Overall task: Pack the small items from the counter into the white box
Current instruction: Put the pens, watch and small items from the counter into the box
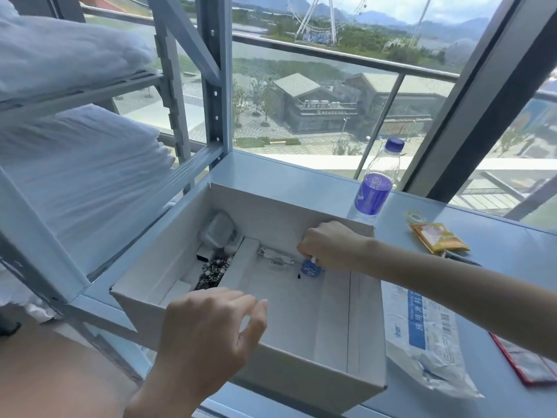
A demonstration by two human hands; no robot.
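Note:
An open white box (366, 321) stands on the pale counter (482, 384). My right hand (330, 245) reaches down into it and grips a small blue bottle (310, 269) by its top, close to the box floor. My left hand (211, 330) hovers over the box's near wall with relaxed fingers, holding nothing. Inside lie a white packet with a barcode (275, 258), a dark beaded chain (214, 274), a white pouch (217, 230) and a tiny black piece (298, 276).
On the counter right of the box lie an orange sachet (438, 236), a small round tape roll (416, 217), a clear plastic pack with blue print (428, 336) and a red-edged packet (526, 362). A water bottle (376, 188) stands behind the box. Grey shelving with white bedding (84, 164) is left.

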